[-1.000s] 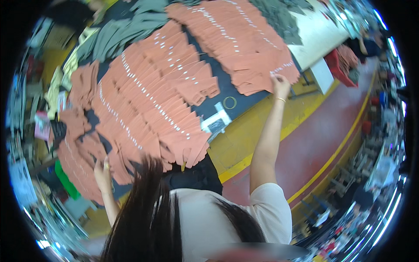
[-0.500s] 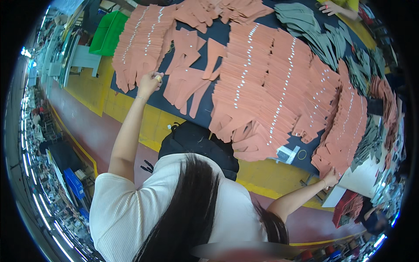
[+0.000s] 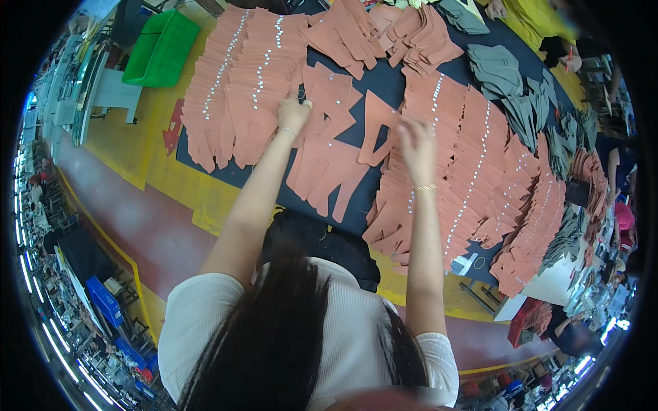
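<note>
My left hand point(image 3: 295, 115) is closed over the salmon-coloured cut pieces, with a small dark object point(image 3: 301, 94) showing at its fingertips. Just left of it, a long overlapping row of salmon cut pieces point(image 3: 253, 130) carries lines of small white stickers. My right hand point(image 3: 417, 144) hovers over or touches the left edge of a larger stickered spread of salmon pieces point(image 3: 459, 164). Its fingers are bent and smeared by motion, so whether they hold anything is unclear. Between my hands lie several loose salmon pieces point(image 3: 330, 164) on the dark tabletop point(image 3: 343, 61).
More salmon pieces point(image 3: 418, 34) lie at the far edge, with grey-green pieces point(image 3: 497, 68) at the far right. A green bin point(image 3: 161, 48) stands beyond the table's left end. Another person's hand point(image 3: 496, 9) shows at the far side. A red crate point(image 3: 526, 322) is at the right.
My right hand has left the near right corner of the spread and swung up and left to the middle. My left hand has moved right. The view has shifted.
</note>
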`<state>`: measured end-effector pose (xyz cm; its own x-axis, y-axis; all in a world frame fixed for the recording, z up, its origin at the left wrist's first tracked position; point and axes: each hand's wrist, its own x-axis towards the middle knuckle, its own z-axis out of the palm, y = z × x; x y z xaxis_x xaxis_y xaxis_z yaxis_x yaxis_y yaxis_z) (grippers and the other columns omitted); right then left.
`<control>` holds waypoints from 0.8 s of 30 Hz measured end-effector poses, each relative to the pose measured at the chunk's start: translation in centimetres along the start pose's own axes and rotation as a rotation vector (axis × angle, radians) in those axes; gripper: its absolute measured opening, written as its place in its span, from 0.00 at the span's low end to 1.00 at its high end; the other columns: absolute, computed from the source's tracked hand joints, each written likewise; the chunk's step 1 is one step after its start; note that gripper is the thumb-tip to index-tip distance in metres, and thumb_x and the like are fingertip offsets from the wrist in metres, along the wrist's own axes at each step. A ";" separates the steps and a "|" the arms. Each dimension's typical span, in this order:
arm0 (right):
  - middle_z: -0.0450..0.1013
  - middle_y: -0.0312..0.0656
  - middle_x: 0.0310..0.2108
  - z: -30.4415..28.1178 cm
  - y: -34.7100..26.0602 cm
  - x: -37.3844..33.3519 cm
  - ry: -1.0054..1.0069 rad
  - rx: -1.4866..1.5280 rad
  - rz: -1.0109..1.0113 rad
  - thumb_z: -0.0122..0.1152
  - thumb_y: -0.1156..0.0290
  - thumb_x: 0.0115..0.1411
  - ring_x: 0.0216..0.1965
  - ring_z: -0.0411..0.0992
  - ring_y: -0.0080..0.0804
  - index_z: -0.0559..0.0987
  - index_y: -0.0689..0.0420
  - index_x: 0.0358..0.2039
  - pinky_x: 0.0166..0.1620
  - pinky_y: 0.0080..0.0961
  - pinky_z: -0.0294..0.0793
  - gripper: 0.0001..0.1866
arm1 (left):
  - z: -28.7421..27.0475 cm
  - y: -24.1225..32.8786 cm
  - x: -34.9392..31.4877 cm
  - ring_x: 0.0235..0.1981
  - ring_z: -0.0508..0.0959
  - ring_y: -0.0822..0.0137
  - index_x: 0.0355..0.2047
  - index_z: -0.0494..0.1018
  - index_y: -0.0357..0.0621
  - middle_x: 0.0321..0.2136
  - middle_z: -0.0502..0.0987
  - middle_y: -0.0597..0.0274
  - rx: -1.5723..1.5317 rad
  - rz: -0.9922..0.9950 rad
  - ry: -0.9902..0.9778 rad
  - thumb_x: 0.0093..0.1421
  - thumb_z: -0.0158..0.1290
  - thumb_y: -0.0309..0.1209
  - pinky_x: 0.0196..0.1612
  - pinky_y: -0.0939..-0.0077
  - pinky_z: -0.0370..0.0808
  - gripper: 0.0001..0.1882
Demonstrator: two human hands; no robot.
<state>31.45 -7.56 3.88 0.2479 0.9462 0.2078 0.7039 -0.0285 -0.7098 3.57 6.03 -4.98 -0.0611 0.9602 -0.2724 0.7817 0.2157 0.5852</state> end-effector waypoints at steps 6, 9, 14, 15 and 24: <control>0.71 0.51 0.46 11.7 -3.1 4.8 -0.098 0.076 0.171 0.58 0.71 0.58 0.47 0.72 0.45 0.76 0.59 0.49 0.49 0.34 0.72 0.18 | 1.7 -0.1 -1.9 0.60 0.59 0.36 0.61 0.58 0.30 0.57 0.57 0.26 0.011 0.024 -0.016 0.52 0.55 0.37 0.64 0.56 0.57 0.39; 0.72 0.51 0.44 14.0 -2.9 6.3 -0.070 0.230 0.327 0.58 0.70 0.58 0.48 0.73 0.46 0.74 0.60 0.52 0.49 0.35 0.71 0.20 | 2.0 -0.2 -1.5 0.59 0.62 0.37 0.60 0.59 0.31 0.56 0.60 0.28 -0.040 0.021 -0.019 0.52 0.54 0.34 0.63 0.55 0.59 0.36; 0.74 0.47 0.37 14.2 -2.1 7.6 -0.274 0.266 0.524 0.58 0.68 0.58 0.42 0.74 0.40 0.75 0.60 0.50 0.45 0.29 0.72 0.19 | 2.0 0.5 -0.8 0.55 0.67 0.41 0.54 0.64 0.32 0.49 0.68 0.33 -0.148 0.066 0.037 0.52 0.54 0.30 0.59 0.54 0.63 0.29; 0.74 0.46 0.36 14.2 -2.0 7.6 -0.301 0.328 0.537 0.58 0.68 0.57 0.41 0.74 0.38 0.76 0.60 0.49 0.44 0.27 0.72 0.19 | 1.7 0.5 -0.7 0.52 0.69 0.42 0.52 0.65 0.33 0.47 0.70 0.35 -0.191 0.039 -0.012 0.51 0.54 0.29 0.57 0.55 0.65 0.27; 0.72 0.40 0.37 12.2 -2.8 4.9 -0.465 0.343 0.281 0.48 0.86 0.54 0.40 0.73 0.26 0.77 0.62 0.38 0.45 0.19 0.69 0.13 | 0.3 0.0 -0.7 0.37 0.78 0.53 0.44 0.69 0.35 0.33 0.77 0.49 -0.420 -0.070 -0.147 0.50 0.57 0.26 0.43 0.64 0.73 0.20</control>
<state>22.58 1.07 -1.35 0.0230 0.9608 -0.2762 0.3817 -0.2638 -0.8859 3.79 5.34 -4.99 0.0084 0.9119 -0.4102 0.4571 0.3614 0.8127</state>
